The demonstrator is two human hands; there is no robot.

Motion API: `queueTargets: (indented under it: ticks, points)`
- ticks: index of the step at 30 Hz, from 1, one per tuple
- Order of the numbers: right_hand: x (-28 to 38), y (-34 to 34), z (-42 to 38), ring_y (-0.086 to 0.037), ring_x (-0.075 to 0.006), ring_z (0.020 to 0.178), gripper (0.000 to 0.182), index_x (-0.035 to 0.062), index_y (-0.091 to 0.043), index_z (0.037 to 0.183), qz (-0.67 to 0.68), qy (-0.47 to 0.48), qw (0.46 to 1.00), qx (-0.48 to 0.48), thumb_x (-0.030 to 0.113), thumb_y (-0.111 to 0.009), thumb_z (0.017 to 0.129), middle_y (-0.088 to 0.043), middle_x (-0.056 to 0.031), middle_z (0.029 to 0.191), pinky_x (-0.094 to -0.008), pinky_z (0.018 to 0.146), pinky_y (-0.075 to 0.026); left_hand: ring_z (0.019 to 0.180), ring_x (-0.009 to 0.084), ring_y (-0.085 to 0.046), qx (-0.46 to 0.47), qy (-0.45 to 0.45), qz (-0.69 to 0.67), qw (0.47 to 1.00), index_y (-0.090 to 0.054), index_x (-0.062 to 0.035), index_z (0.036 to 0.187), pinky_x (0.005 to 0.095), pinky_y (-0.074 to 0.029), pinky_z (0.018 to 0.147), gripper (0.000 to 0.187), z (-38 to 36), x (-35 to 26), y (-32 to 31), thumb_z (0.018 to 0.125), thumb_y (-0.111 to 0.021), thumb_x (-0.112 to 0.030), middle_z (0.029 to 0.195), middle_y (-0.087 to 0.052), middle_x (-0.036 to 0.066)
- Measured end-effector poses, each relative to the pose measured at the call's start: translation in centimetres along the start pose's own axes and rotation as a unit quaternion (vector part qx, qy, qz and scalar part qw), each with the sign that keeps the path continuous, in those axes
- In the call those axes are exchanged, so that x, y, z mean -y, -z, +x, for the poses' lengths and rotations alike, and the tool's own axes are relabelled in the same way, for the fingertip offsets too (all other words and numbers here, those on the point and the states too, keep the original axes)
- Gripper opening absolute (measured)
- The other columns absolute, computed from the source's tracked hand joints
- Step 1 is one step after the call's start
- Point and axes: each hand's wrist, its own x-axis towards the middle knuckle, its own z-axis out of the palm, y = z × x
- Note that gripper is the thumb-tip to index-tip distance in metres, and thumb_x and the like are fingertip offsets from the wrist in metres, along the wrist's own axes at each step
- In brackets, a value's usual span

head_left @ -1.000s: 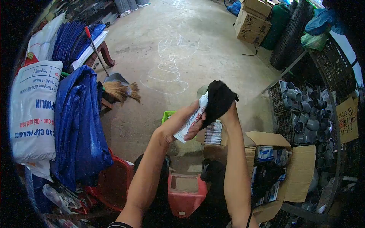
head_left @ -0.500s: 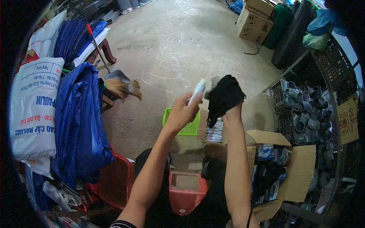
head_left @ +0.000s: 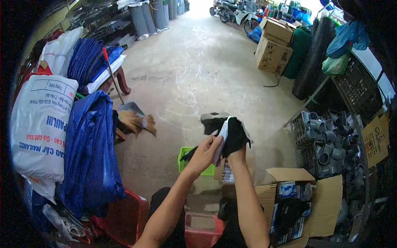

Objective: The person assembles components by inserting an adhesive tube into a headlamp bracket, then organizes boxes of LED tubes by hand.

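My left hand (head_left: 203,153) is closed on a slim white tube (head_left: 223,131), which stands tilted in front of me. A black cloth (head_left: 236,134) with a pale grey side lies around the tube and covers most of my right hand (head_left: 236,156). The fingers of that hand are hidden under the cloth, which it grips against the tube. Below the hands is a bright green plastic basket (head_left: 180,166) with something black in it. Just right of it, a small carton (head_left: 228,188) contains several similar white tubes.
An open cardboard box (head_left: 326,206) with blue-white packs and black cloth stands at right, near crates of grey pipe fittings (head_left: 326,136). To the left are a white sack (head_left: 41,128), a blue tarp (head_left: 89,144), a red chair (head_left: 128,215) and a broom (head_left: 132,120).
The black cloth has come down and left onto the tube, bringing my hands together. My view has tilted up, showing motorbikes at the back. Something black now shows in the basket.
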Motion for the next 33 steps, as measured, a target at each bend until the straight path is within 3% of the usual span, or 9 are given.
queueTargets:
  ticks: [7, 9, 11, 14, 17, 23, 27, 29, 33]
  points:
    - [1.1, -3.3, -3.8, -0.057, -0.0225, 0.111, 0.034, 0.0008, -0.053, 0.126, -0.23, 0.131, 0.963, 0.052, 0.014, -0.052, 0.094, -0.061, -0.0149, 0.118, -0.0324, 0.096, -0.043, 0.121, 0.0159, -0.046, -0.002, -0.018, 0.017, 1.0, -0.04, -0.0032, 0.141, 0.0291, -0.035, 0.103, 0.046, -0.8, 0.9, 0.7, 0.104, -0.039, -0.031, 0.129, -0.053, 0.011]
    - [1.2, -2.6, -3.7, -0.057, -0.0225, 0.109, 0.034, 0.0007, -0.054, 0.125, -0.233, 0.089, 0.967, 0.054, 0.016, -0.053, 0.094, -0.062, -0.0141, 0.117, -0.0329, 0.095, -0.044, 0.111, 0.0157, -0.052, -0.041, -0.043, 0.114, 0.992, -0.046, -0.0017, 0.134, 0.0288, -0.041, 0.096, 0.042, -1.7, 0.1, 0.2, 0.104, -0.038, -0.031, 0.119, -0.058, 0.009]
    - [1.5, -1.9, -3.3, -0.059, -0.0226, 0.105, 0.033, 0.0016, -0.056, 0.12, -0.161, 0.029, 0.986, 0.016, 0.022, -0.053, 0.094, -0.063, -0.0134, 0.115, -0.0332, 0.092, -0.045, 0.048, 0.0096, -0.049, -0.035, -0.065, 0.039, 0.997, -0.053, -0.0037, 0.089, 0.0248, -0.039, 0.042, 0.047, -1.3, -0.6, -0.9, 0.102, -0.036, -0.045, 0.065, -0.052, 0.003]
    - [1.9, -1.2, -1.7, -0.063, -0.0225, 0.094, 0.038, 0.0045, -0.063, 0.107, 0.053, -0.096, 0.988, -0.105, 0.039, -0.052, 0.095, -0.066, -0.0125, 0.108, -0.0336, 0.083, -0.05, 0.044, 0.0097, -0.046, 0.024, 0.085, -0.059, 0.994, -0.054, -0.006, 0.08, 0.0241, -0.034, 0.039, 0.053, -1.5, -2.4, -2.4, 0.1, -0.036, -0.052, 0.057, -0.049, 0.002]
    - [3.5, 0.7, -0.3, -0.064, -0.0302, 0.068, 0.057, 0.0043, -0.063, 0.097, 0.181, -0.145, 0.971, 0.058, 0.057, -0.041, 0.094, -0.067, -0.0116, 0.078, -0.0398, 0.07, -0.055, 0.034, 0.0096, -0.038, 0.117, 0.167, -0.14, 0.969, -0.054, -0.0079, 0.076, 0.023, -0.026, 0.033, 0.054, -1.5, -2.8, -2.4, 0.098, -0.039, -0.055, 0.049, -0.045, 0.0]
    - [3.1, 1.2, -2.7, -0.058, -0.012, 0.094, 0.039, 0.0101, -0.057, 0.116, -0.008, -0.094, 0.995, -0.029, 0.043, -0.052, 0.096, -0.061, -0.0017, 0.107, -0.0302, 0.078, -0.049, 0.04, 0.0078, -0.04, 0.019, 0.085, -0.153, 0.984, -0.06, -0.0062, 0.084, 0.0241, -0.031, 0.038, 0.048, -1.2, -1.5, -3.8, 0.1, -0.041, -0.048, 0.055, -0.048, -0.002]
    - [1.8, 0.4, -2.0, -0.059, -0.0232, 0.101, 0.036, -0.0003, -0.054, 0.121, -0.24, 0.123, 0.959, 0.091, 0.026, -0.053, 0.096, -0.062, -0.0141, 0.111, -0.0351, 0.088, -0.047, 0.062, 0.0112, -0.045, -0.139, -0.095, 0.024, 0.985, -0.054, 0.0016, 0.082, 0.0306, -0.039, 0.057, 0.04, -0.3, 0.7, -3.3, 0.098, -0.053, -0.035, 0.064, -0.049, 0.007]
    - [1.8, 0.5, -1.9, -0.059, -0.0229, 0.102, 0.035, 0.0001, -0.054, 0.12, -0.264, 0.168, 0.948, 0.05, 0.025, -0.053, 0.096, -0.062, -0.0146, 0.11, -0.0348, 0.089, -0.046, 0.059, 0.0283, -0.051, -0.176, -0.123, 0.151, 0.965, -0.051, -0.0001, 0.087, 0.04, -0.04, 0.057, 0.03, -0.3, 0.6, -3.3, 0.096, -0.055, -0.029, 0.067, -0.052, 0.019]
    - [3.3, 0.9, -1.8, -0.058, -0.0175, 0.099, 0.033, 0.0021, -0.059, 0.116, -0.073, 0.06, 0.995, -0.042, 0.027, -0.055, 0.095, -0.064, -0.007, 0.108, -0.0314, 0.089, -0.046, 0.075, 0.0235, -0.057, -0.145, -0.152, 0.264, 0.941, -0.046, -0.0011, 0.101, 0.0341, -0.043, 0.067, 0.022, -1.2, -1.0, -4.7, 0.095, -0.057, -0.018, 0.075, -0.053, 0.019]
